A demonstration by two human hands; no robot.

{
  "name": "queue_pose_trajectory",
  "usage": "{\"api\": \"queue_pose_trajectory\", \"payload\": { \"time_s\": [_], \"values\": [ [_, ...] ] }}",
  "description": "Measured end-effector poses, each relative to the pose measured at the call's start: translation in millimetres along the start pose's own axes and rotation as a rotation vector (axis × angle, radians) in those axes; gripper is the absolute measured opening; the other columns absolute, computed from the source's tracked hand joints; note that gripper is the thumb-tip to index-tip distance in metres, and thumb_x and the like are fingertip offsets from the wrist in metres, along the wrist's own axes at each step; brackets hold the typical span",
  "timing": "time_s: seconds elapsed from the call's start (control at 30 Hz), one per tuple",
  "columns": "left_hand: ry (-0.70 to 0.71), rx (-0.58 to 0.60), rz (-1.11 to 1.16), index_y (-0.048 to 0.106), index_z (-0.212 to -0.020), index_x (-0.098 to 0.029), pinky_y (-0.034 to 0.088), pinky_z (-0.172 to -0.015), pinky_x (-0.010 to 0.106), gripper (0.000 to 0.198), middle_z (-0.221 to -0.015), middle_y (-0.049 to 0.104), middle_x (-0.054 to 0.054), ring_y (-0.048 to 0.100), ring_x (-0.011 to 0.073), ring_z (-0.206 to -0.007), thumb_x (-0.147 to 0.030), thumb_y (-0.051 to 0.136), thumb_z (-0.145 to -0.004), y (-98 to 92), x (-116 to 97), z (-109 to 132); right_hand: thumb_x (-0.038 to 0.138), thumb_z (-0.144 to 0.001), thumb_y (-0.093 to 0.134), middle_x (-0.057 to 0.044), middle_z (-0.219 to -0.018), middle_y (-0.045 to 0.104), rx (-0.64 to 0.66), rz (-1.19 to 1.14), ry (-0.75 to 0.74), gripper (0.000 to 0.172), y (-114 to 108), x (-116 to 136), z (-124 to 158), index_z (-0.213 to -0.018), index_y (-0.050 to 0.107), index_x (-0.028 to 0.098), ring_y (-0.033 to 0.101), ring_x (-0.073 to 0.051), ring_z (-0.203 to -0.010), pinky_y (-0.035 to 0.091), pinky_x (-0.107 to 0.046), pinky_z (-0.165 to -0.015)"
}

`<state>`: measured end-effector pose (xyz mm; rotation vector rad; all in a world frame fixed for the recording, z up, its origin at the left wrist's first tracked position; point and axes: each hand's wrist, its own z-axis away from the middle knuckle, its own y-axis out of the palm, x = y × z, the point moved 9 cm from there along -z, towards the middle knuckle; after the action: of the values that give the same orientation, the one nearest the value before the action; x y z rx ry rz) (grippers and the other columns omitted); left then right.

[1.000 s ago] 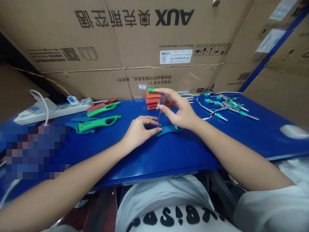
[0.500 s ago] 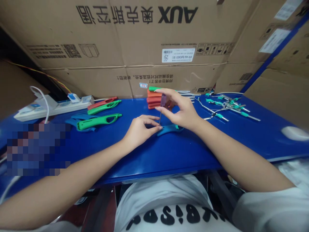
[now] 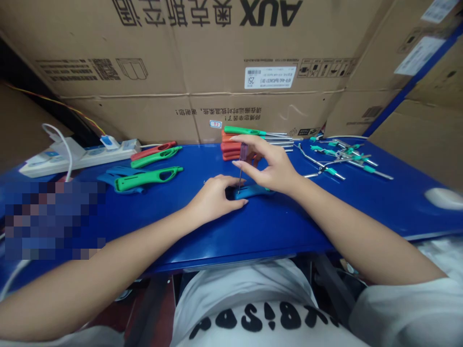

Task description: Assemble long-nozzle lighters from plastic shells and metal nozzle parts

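A small screwdriver (image 3: 243,153) with a purplish handle stands almost upright, held between the thumb and fingers of my right hand (image 3: 277,164). Its tip meets the left end of a blue lighter casing (image 3: 253,191) lying on the table. My left hand (image 3: 213,198) grips that end, thumb on the near side and fingers on the far side. The right end of the casing is partly hidden behind my right hand. Behind my right hand lies a stack of orange-red lighters (image 3: 228,147) with metal tubes, with a green lighter (image 3: 244,130) on top.
On the left lie green casing halves (image 3: 144,180), a red casing half (image 3: 154,151) and blue casing halves (image 3: 104,179). A power strip (image 3: 81,158) stands behind them. Metal tubes with teal parts (image 3: 347,156) are heaped at right. A cardboard box (image 3: 152,115) walls the back.
My left thumb and fingers have spread apart around the casing's end, uncovering it. The screwdriver tip has moved slightly down and left. The camera view has shifted a little.
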<state>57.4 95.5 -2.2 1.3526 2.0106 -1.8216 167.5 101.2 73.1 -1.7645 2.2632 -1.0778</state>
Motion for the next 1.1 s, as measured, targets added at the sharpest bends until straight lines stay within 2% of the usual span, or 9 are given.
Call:
{"api": "queue_pose_trajectory", "payload": {
  "time_s": [0.27,0.4,0.5,0.63,0.77,0.83,0.9,1.0,1.1],
  "values": [
    [0.014,0.0,-0.004,0.076,-0.111,-0.023,0.054,-0.093,0.041,0.035,-0.112,0.078,0.005,0.072,0.0281,-0.101,-0.028,0.076,-0.076,0.1,-2.4,-0.2,0.041,-0.093,0.064,-0.005,-0.122,0.07,-0.001,0.003,-0.002,0.043,1.2,0.1,0.8,-0.134,0.059,0.029,0.066,-0.017,-0.081,0.058,-0.031,-0.072],
    [0.043,-0.008,0.005,0.076,-0.108,-0.023,0.054,-0.09,0.039,0.03,-0.11,0.078,0.005,0.072,0.0271,-0.098,-0.026,0.075,-0.078,0.9,-3.8,0.1,0.039,-0.093,0.064,-0.003,-0.105,0.072,0.017,-0.005,-0.002,0.043,3.8,0.7,1.0,-0.135,0.059,0.029,0.066,-0.017,-0.079,0.057,-0.029,-0.071],
    [0.069,-0.012,0.014,0.075,-0.107,-0.021,0.054,-0.088,0.037,0.028,-0.108,0.078,0.005,0.072,0.0256,-0.097,-0.023,0.073,-0.079,2.1,-5.0,0.2,0.039,-0.092,0.067,-0.002,-0.1,0.072,0.014,0.003,-0.007,0.044,4.0,1.2,1.5,-0.134,0.059,0.028,0.066,-0.017,-0.076,0.056,-0.03,-0.07],
    [0.09,-0.014,0.032,0.074,-0.102,-0.021,0.054,-0.086,0.035,0.023,-0.104,0.078,0.004,0.071,0.0242,-0.094,-0.021,0.072,-0.08,2.6,-6.6,0.4,0.045,-0.09,0.07,-0.005,-0.105,0.074,0.011,0.053,0.011,0.047,4.0,1.2,2.4,-0.132,0.061,0.027,0.065,-0.018,-0.072,0.057,-0.033,-0.072],
    [0.073,-0.017,0.016,0.073,-0.096,-0.021,0.053,-0.082,0.034,0.018,-0.097,0.077,0.003,0.071,0.0236,-0.087,-0.021,0.073,-0.079,2.0,-5.9,0.5,0.04,-0.097,0.058,-0.007,-0.123,0.071,0.058,-0.006,0.006,0.046,8.8,5.1,1.8,-0.14,0.055,0.026,0.07,-0.02,-0.087,0.058,-0.033,-0.077],
    [0.068,-0.017,0.011,0.072,-0.094,-0.021,0.053,-0.08,0.034,0.016,-0.094,0.077,0.003,0.07,0.0231,-0.084,-0.021,0.073,-0.078,2.3,-5.1,0.5,0.035,-0.099,0.052,-0.007,-0.122,0.071,0.088,-0.091,0.008,0.047,11.7,6.1,1.1,-0.145,0.05,0.025,0.07,-0.02,-0.094,0.058,-0.032,-0.079],
    [0.068,-0.018,0.014,0.069,-0.094,-0.021,0.053,-0.079,0.034,0.015,-0.093,0.076,0.002,0.07,0.0228,-0.084,-0.022,0.073,-0.079,2.7,-4.3,0.4,0.034,-0.099,0.052,-0.006,-0.117,0.072,0.085,-0.108,0.018,0.046,11.4,5.0,0.5,-0.144,0.051,0.025,0.071,-0.019,-0.092,0.058,-0.032,-0.079],
    [0.072,-0.019,0.02,0.065,-0.097,-0.021,0.052,-0.082,0.035,0.02,-0.098,0.074,0.003,0.069,0.0227,-0.088,-0.022,0.073,-0.08,2.9,-3.5,0.7,0.037,-0.095,0.06,-0.007,-0.116,0.073,0.026,0.04,0.023,0.042,5.5,2.4,0.4,-0.135,0.059,0.023,0.07,-0.019,-0.085,0.058,-0.033,-0.08],
    [0.075,-0.017,0.009,0.061,-0.097,-0.02,0.052,-0.084,0.035,0.02,-0.097,0.072,0.003,0.068,0.0222,-0.089,-0.022,0.073,-0.08,2.7,-4.1,1.3,0.043,-0.095,0.062,-0.008,-0.117,0.073,0.015,0.168,0.012,0.044,4.1,3.2,0.9,-0.132,0.061,0.02,0.071,-0.021,-0.09,0.057,-0.034,-0.085]
  ]
}}
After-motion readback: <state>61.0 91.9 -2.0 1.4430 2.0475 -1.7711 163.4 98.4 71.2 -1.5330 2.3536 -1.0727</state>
